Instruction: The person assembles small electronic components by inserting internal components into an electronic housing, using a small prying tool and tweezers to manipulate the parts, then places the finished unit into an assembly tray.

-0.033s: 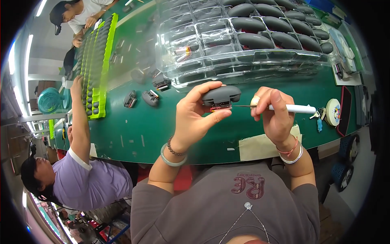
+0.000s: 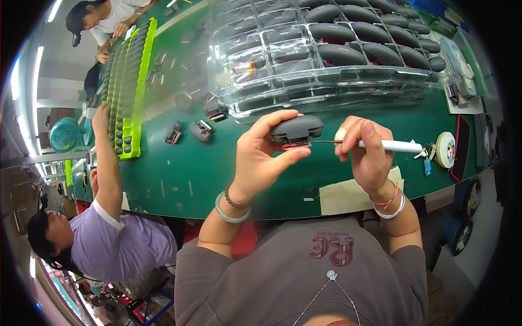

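Observation:
Between the thumb and fingers of my left hand (image 2: pixel 260 157) is a dark grey rounded electronic device (image 2: pixel 298 128), its domed side up. Exposed parts and a bit of red show along its lower edge. My right hand (image 2: pixel 370 155) is closed around a tool with a white handle and a thin metal shaft (image 2: pixel 399 145). The shaft points left, its tip at or very near the device's open side; contact is hard to tell. Left of my left hand, two small dark grey pieces with exposed innards (image 2: pixel 202 131) lie on the green table (image 2: pixel 261 204).
Stacked clear plastic trays (image 2: pixel 337 76) with dark grey rounded devices fill the back. A lime-green rack (image 2: pixel 136 125) of dark pieces stands left, with a co-worker's hand (image 2: pixel 101 117) on it. Keys and a round charm (image 2: pixel 446 150) lie right, beyond tan paper (image 2: pixel 348 196).

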The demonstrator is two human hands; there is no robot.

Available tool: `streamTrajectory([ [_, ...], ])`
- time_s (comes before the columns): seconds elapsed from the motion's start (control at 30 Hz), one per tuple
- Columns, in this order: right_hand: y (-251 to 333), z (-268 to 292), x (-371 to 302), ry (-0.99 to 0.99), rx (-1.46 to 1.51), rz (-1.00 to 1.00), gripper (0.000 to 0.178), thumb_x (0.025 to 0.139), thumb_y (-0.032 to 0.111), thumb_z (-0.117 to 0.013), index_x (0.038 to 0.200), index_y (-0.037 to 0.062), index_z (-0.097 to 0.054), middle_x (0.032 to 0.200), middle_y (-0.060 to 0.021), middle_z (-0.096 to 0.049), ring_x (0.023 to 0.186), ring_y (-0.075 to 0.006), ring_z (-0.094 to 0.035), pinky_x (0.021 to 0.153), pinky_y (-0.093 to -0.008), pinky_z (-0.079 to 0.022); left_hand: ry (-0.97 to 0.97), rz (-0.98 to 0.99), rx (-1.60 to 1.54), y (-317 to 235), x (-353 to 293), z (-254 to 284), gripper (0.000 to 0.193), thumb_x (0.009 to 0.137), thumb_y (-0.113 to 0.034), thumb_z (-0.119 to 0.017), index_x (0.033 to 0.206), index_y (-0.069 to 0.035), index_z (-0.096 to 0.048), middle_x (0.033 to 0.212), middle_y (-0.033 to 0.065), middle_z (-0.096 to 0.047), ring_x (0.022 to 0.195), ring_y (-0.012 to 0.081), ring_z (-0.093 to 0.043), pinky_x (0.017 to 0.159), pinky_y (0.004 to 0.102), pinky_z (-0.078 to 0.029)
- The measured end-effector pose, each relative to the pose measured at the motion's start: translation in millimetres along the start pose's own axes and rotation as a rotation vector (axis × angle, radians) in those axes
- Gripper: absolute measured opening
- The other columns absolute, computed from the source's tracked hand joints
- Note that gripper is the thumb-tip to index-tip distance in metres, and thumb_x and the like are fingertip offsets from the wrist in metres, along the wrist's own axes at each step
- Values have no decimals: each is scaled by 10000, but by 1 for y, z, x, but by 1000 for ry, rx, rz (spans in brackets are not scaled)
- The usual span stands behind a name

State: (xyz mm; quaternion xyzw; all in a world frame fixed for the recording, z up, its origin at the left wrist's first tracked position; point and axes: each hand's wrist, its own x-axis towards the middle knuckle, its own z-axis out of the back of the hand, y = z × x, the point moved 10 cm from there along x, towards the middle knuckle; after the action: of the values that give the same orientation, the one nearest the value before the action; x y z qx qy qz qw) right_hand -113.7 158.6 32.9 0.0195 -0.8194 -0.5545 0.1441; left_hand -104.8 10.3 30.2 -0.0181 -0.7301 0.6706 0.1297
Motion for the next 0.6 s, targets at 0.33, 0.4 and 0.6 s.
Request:
streamTrajectory([
  [0.33, -3, -4, 2, 36, -63, -4, 471, 917, 266, -376, 611, -44, -555, 632, -110, -536, 514, -131, -465, 478, -231, -373, 0, -8, -1, 2, -1, -3, 498, 687, 21, -694, 1130, 47, -466, 1055, 134, -530, 901, 186, -581, 766, 277, -518],
  [0.4, -4, -5, 2, 40, -58, -16, 476, 918, 270, -374, 610, -46, -553, 632, -113, -537, 511, -133, -464, 476, -232, -374, -2, -31, 18, 0, -1, -3, 503, 691, 16, -693, 1137, 49, -462, 1059, 133, -527, 908, 182, -577, 765, 277, -518],
  [0.6, -22, -2, 4, -39, 234, -191, 482, 926, 287, -357, 592, -23, -515, 594, -119, -523, 481, -154, -463, 472, -244, -392, -2, 45, -74, 7, -4, -4, 514, 702, 15, -688, 1155, 51, -448, 1002, 137, -560, 875, 169, -586, 757, 271, -514],
])
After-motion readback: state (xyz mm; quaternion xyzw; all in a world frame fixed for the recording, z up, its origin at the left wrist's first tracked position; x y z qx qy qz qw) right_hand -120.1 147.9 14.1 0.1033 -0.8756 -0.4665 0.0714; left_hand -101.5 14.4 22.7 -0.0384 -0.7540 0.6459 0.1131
